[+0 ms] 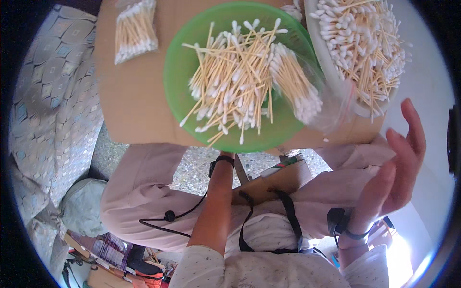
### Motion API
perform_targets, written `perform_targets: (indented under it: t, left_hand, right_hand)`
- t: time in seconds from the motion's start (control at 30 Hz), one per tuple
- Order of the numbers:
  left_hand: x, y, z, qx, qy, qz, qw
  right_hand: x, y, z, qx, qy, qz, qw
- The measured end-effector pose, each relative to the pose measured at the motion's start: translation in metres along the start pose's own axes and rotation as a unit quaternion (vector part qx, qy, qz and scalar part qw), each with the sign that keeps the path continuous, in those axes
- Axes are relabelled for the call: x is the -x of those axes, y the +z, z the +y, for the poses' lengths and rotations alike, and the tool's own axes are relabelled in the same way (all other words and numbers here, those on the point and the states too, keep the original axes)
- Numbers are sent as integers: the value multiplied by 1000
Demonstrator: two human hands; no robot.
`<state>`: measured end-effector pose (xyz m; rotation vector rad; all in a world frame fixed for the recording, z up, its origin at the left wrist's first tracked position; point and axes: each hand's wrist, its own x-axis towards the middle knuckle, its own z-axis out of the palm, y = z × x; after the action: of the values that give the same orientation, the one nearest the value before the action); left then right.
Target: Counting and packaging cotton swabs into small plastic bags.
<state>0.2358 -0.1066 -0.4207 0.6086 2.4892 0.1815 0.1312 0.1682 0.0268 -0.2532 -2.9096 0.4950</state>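
A green plate [175, 91] heaped with loose wooden cotton swabs [230, 81] rests on a brown cardboard sheet [129, 101] over my knees. A clear plastic bag packed with swabs [297, 89] lies on the plate's right side. My left forearm runs up under the cardboard's near edge. Only its wrist with a black band [221, 162] shows, and the hand itself is hidden beneath the sheet. My right hand [398, 168] hovers at the cardboard's right corner, palm turned inward, fingers spread, holding nothing.
A white bowl [322, 57] full of swabs stands at the upper right, partly off the cardboard. Another filled swab bag [135, 31] lies at the cardboard's far left. Patterned cloth [53, 96] covers the left side; a grey-green bundle [81, 206] sits low left.
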Motion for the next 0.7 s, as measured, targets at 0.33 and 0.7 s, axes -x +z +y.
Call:
perform_targets:
  t: [0.33, 0.7]
  left_hand:
    - [-8, -8, 33, 39, 96, -91, 990]
    - [13, -25, 58, 66, 194, -164, 965]
  right_hand:
    - [0, -2, 10, -65, -41, 77, 994]
    - [-12, 26, 11, -47, 24, 83, 995]
